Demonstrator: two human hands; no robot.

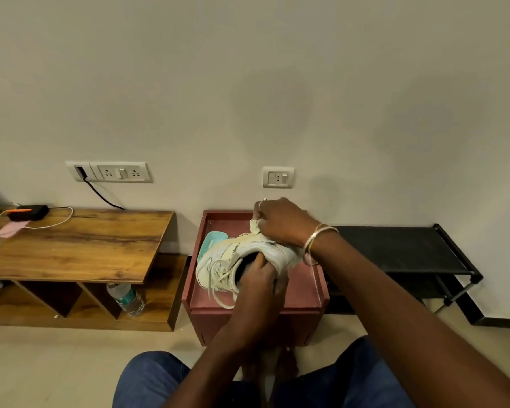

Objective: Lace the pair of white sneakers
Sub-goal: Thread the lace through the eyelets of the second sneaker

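Note:
A white sneaker (218, 257) lies on its side on the small reddish-brown stand (304, 293), its opening turned toward me. My left hand (261, 279) grips the collar, with fingers reaching into the opening. My right hand (283, 220) is closed over the sneaker's far end, pinching a pale piece of it, lace or tongue; I cannot tell which. Loose white laces (218, 290) hang down at the sneaker's front left. Behind it a turquoise sole (211, 241) of another shoe peeks out, mostly hidden.
A low wooden table (80, 245) stands to the left with a black box, cables and a glass; a water bottle (127, 298) lies on its lower shelf. A black rack (409, 248) stands to the right. My knees in blue jeans are below.

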